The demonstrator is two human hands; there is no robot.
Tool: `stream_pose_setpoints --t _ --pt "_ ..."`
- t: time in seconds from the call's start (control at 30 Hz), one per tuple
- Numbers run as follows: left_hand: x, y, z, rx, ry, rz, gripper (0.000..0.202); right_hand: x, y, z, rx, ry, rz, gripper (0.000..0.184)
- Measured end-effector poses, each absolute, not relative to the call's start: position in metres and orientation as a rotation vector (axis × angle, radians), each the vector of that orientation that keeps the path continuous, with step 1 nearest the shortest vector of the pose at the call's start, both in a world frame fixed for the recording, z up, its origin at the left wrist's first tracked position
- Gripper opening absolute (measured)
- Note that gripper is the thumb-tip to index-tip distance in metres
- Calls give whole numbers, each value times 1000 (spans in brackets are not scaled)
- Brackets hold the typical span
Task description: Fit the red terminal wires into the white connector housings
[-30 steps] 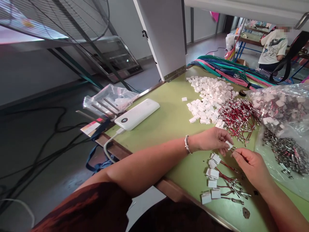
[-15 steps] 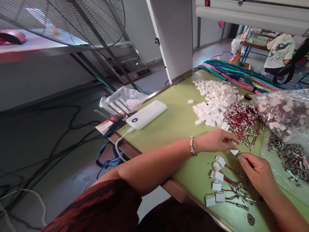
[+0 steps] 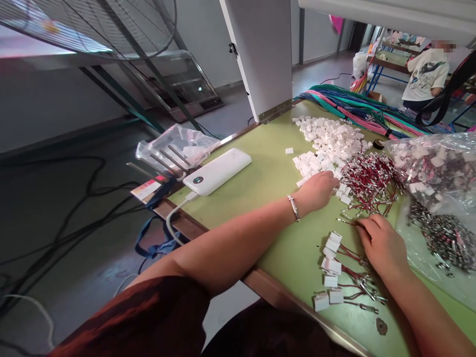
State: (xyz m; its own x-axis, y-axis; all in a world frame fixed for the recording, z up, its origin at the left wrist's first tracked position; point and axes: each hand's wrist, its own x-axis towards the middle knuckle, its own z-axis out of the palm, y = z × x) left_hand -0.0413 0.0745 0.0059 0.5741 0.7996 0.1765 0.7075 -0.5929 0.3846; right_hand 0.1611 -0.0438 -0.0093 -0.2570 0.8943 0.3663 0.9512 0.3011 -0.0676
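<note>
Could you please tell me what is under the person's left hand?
White connectors show beyond and beside the left hand; whatever lies directly underneath it is covered from view.

White, blocky connectors [image 3: 336,141] lie heaped beside tangled red wires [image 3: 366,176] — silvery-tipped. A held wire [image 3: 348,221] points left; nearer, wired connectors [image 3: 331,267] form a rough row.
</note>
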Motion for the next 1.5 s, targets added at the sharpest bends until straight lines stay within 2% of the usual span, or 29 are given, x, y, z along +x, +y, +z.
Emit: stream_pose_setpoints --t 0.13,0.27,0.47,0.63,0.73,1.0,1.37,1.5 --pt "-46 74 11 2365 1166 706 9 161 -44 -11 -1599 -2227 -200 24" --pt "-45 64 21 1939 1068 938 5 165 -47 -2 -1464 -2035 -26 17" --pt "-37 46 31 1138 801 671 7 162 -53 15 -1611 -1798 278 16" --pt "-33 43 28 901 729 607 5 154 -61 23 -1543 -1841 425 17" --pt "-33 42 25 919 720 572 4 152 -63 24 -1505 -1848 371 17" --pt "-36 41 24 1075 635 493 23 159 -63 19 -1539 -1911 186 17" --pt "-37 45 21 1095 587 438 24 164 -64 14 -1427 -2005 -126 16" --pt "-35 42 19 1100 580 435 28 163 -65 15 -1453 -2079 -369 21"
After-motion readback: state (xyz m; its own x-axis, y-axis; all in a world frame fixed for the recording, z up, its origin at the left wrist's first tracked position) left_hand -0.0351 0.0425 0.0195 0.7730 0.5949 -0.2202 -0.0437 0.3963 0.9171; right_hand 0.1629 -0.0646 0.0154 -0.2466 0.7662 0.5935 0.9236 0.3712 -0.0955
